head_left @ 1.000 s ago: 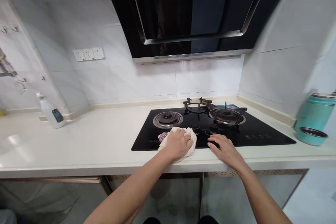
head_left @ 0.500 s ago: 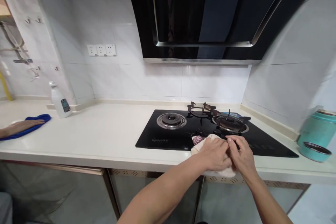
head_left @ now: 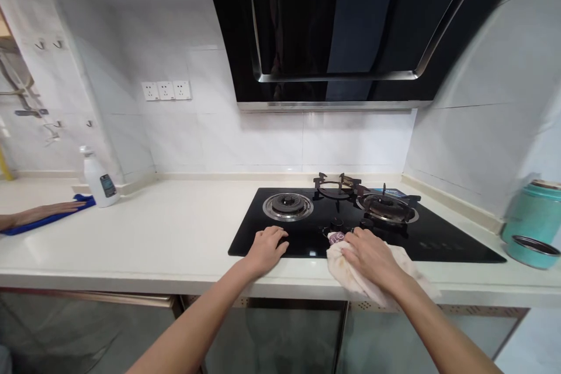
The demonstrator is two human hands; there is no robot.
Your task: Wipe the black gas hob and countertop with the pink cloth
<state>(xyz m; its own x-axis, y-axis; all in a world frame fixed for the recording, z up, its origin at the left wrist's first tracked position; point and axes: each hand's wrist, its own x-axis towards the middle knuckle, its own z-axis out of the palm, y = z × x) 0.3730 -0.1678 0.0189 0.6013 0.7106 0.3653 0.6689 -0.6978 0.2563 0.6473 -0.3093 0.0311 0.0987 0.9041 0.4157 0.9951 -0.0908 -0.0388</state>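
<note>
The white cloth (head_left: pixel 344 269) lies across the front edge of the black glass gas cooktop (head_left: pixel 245 236), its lower folds spilling over the countertop's (head_left: pixel 175 239) front. The right hand (head_left: pixel 372 257) has hold of it, palm down, fingers curled over the bunched fabric; how firmly, I cannot tell. The left hand (head_left: pixel 264 250) holds nothing visible, its fingers loosely bent and spread on the cooktop's front-left edge.

The purple-patterned corner sits just beside the control knobs (head_left: pixel 336 224), so a sideways sweep could snag and turn one. Pushed farther back, loose fabric might catch on the right burner's pan support (head_left: pixel 409 198). The overhanging folds could drag the cloth off the edge if the fingers relaxed.
</note>
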